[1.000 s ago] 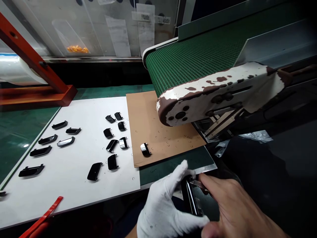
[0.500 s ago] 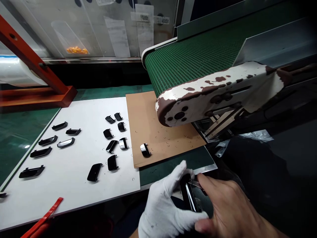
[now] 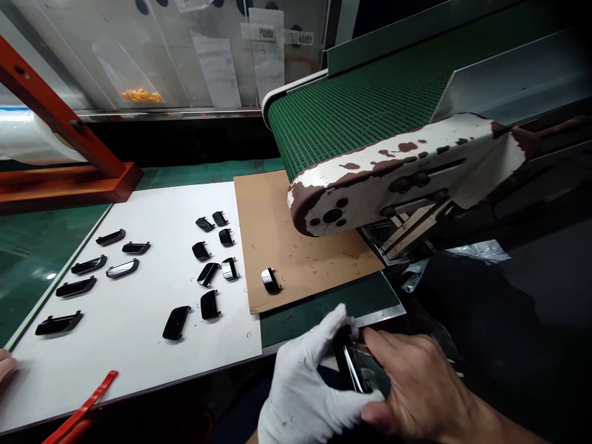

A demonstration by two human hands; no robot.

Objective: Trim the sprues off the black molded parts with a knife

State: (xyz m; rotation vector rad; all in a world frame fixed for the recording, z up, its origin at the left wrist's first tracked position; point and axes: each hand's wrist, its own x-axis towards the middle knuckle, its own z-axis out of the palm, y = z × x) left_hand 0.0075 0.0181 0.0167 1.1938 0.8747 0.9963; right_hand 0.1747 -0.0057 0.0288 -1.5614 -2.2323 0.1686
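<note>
White-gloved left fingers point(image 3: 333, 322) still grip a long glossy-black part point(image 3: 353, 367), bare right fingers point(image 3: 378, 345) a slim metal blade point(image 3: 360, 349); co-worker's hand point(image 3: 6, 365) enters, lower left

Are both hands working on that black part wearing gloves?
No, the left hand around the black part is gloved in white, but the right hand is bare.

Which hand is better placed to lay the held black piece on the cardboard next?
Probably the left hand: gloved, it grips the black piece and sits nearer the cardboard. The bare right hand seems busy with a thin tool.
</note>
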